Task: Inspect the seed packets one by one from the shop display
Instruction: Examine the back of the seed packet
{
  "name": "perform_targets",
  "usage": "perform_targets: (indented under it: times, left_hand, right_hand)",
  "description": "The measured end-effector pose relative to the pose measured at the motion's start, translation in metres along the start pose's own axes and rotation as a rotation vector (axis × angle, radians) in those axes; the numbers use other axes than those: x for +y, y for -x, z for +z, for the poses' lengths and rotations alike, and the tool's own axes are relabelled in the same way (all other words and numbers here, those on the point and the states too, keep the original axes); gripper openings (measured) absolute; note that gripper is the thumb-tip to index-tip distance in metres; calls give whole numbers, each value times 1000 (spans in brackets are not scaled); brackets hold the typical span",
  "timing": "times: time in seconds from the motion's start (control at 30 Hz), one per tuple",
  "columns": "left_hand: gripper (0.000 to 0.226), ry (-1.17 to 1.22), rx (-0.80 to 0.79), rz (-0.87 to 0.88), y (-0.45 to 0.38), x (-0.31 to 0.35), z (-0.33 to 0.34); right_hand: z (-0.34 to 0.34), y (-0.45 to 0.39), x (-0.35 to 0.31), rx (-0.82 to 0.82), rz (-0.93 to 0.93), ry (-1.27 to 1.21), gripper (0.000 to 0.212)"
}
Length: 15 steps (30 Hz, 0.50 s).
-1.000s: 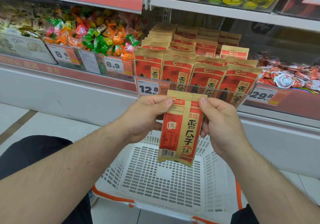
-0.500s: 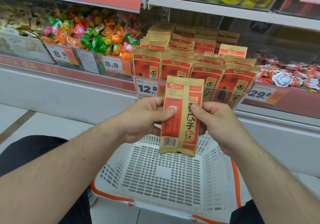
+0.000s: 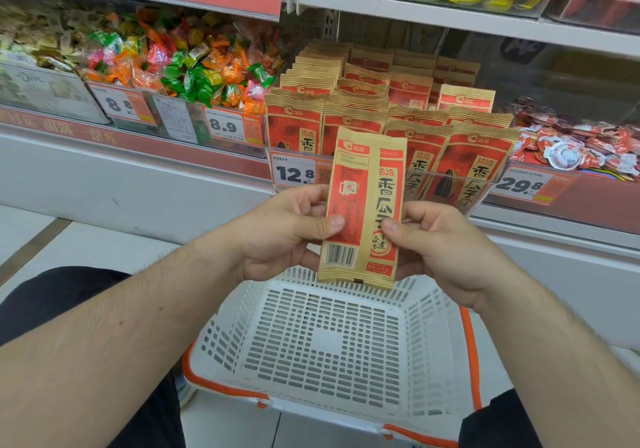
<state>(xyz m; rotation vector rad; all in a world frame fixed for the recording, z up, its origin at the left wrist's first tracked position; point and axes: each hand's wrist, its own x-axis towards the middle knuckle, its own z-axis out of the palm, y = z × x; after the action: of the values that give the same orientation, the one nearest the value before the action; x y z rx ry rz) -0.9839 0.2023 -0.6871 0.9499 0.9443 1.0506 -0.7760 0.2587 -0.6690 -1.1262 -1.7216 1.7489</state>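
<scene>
A red and tan seed packet (image 3: 363, 205) stands upright in front of me, its barcode at the lower left. My left hand (image 3: 284, 232) pinches its left edge with the thumb on the face. My right hand (image 3: 440, 243) pinches its right edge the same way. Behind it, several matching seed packets (image 3: 398, 108) stand in rows in a clear display tray (image 3: 460, 177) on the shelf.
A white shopping basket (image 3: 332, 343) with orange handles sits on the floor below my hands. Wrapped candies (image 3: 180, 59) fill the bin to the left, red-and-white sweets (image 3: 581, 149) the bin to the right. Price tags (image 3: 294, 173) line the shelf edge.
The packet has risen and turned more upright, and both hands have slid from its top corners down to its lower middle edges.
</scene>
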Motion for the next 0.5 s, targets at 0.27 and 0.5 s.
perform_targets:
  times: [0.27,0.5]
  left_hand:
    - [38,75,-7,2,-1,-2,-3]
    - [42,-1,65,-28,0,0,1]
  right_hand:
    - [-4,5,-3,-157,61,15,57]
    - [-1,5,-4,-113,69,21,55]
